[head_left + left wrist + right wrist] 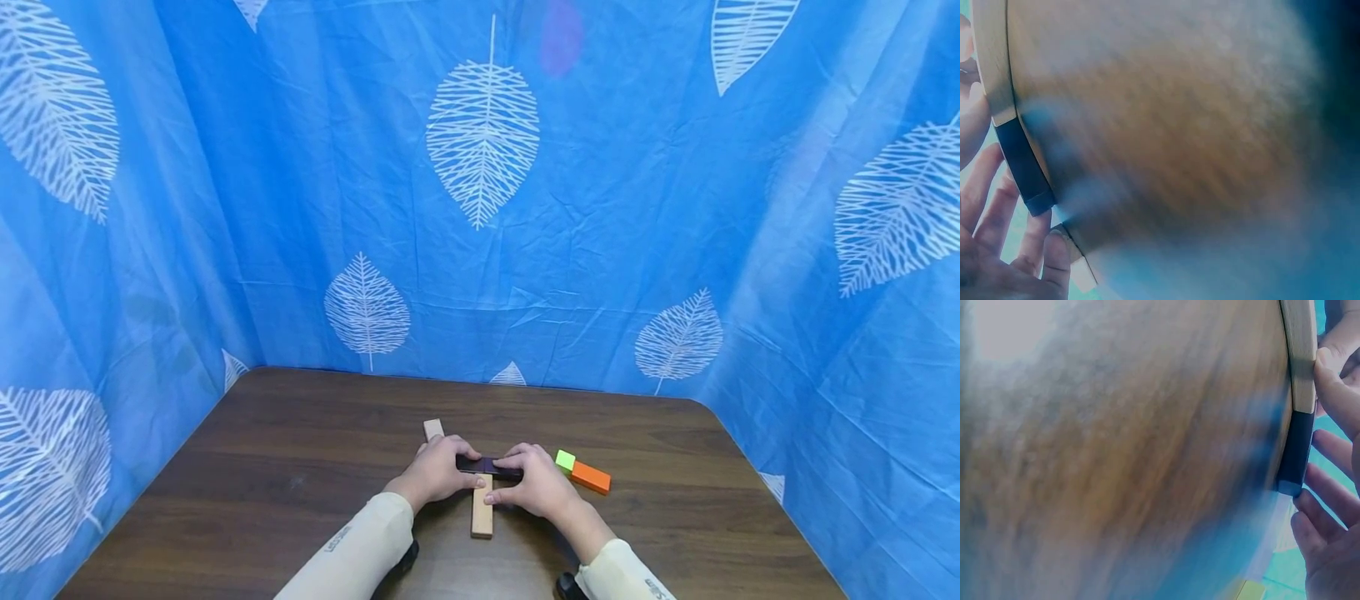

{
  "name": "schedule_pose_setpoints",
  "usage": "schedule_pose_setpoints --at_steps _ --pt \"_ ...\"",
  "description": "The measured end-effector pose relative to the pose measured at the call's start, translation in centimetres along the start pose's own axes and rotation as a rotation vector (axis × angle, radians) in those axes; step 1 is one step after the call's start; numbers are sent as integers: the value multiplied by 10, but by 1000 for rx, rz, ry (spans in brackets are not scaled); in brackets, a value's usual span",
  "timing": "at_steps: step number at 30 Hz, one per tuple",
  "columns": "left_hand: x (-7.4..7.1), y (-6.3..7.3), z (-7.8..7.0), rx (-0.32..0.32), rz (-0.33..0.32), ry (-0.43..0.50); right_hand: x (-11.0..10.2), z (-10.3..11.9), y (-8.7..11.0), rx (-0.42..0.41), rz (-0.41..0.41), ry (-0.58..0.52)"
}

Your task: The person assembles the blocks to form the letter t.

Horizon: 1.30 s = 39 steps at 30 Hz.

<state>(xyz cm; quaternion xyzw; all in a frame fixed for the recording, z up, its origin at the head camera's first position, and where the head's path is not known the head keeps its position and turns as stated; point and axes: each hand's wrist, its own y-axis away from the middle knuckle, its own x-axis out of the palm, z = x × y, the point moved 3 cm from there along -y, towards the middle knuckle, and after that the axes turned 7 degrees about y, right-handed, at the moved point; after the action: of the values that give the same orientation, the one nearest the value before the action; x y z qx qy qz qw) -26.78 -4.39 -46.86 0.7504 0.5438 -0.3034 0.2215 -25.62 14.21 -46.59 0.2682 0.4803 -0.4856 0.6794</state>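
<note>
Lying crosswise between the hands, the dark bar adjoins the far end of the pale block. Fingertips of the left hand and right hand touch the dark bar, thumbs at the pale block; grasping or merely pressing, cannot tell. Sleeve lettering: illegible. Surface: brown wood-grain table. Surround: blue leaf-print curtain. Pose: hands facing, fingers angled inward.

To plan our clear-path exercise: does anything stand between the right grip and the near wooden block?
Nothing visible does: the right grip has its thumb against the near wooden block. The orange block lies farther right.
</note>
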Motion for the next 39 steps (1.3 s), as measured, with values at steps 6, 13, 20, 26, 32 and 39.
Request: schedule_pose_setpoints --at_steps 6,13,20,26,32,39 --pt "0 -1 0 18 0 -1 1 0 1 18 7 -16" --pt "-2 -2 0 43 -8 8 -1 3 1 47 25 -29" --pt "-4 0 -2 71 2 -19 2 2 -1 62 42 -38" --pt "-6 3 -6 111 1 -39 4 -1 1 66 38 -56" --pt "-12 -1 3 140 -96 1 5 -2 2 57 35 -52" --pt "-31 -5 27 73 -247 31 4 -4 0 63 47 -44"
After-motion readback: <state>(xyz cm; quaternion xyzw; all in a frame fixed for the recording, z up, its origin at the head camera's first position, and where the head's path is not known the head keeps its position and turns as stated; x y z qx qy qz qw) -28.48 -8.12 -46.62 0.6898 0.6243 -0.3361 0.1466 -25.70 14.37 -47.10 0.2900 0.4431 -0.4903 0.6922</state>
